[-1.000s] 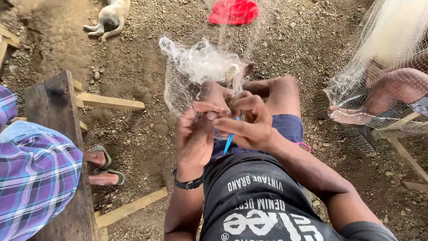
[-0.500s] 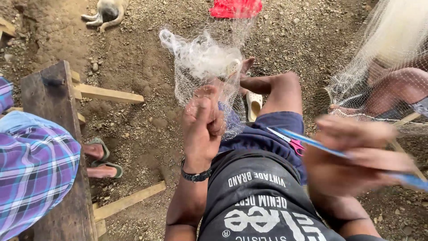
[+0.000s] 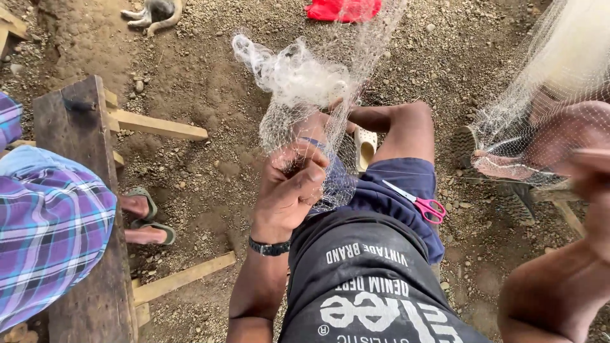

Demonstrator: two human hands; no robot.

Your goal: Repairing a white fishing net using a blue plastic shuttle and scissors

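Observation:
My left hand [image 3: 289,190] is shut on a fold of the fine white fishing net [image 3: 305,79], pinching the mesh over my bent knee; a dark watch sits on that wrist. The net bunches up into a pale wad above my hand. Pulled far out to the right edge is my right hand [image 3: 594,184], blurred by motion; I cannot make out what its fingers hold. A thin line seems to run from the net across my lap toward it. Pink-handled scissors [image 3: 416,202] lie on my blue shorts.
A person in a purple plaid shirt [image 3: 51,222] sits left on a dark wooden bench [image 3: 82,140], sandalled feet [image 3: 143,219] on the gravel. Another net [image 3: 559,76] drapes over someone's foot [image 3: 508,166] at right. A red cloth [image 3: 343,9], an animal [image 3: 152,11] and a white clog [image 3: 365,147] lie on the ground.
My right hand left the net beside my left hand and swung out to the right with a blue netting needle, drawing line behind it. My left hand kept its hold.

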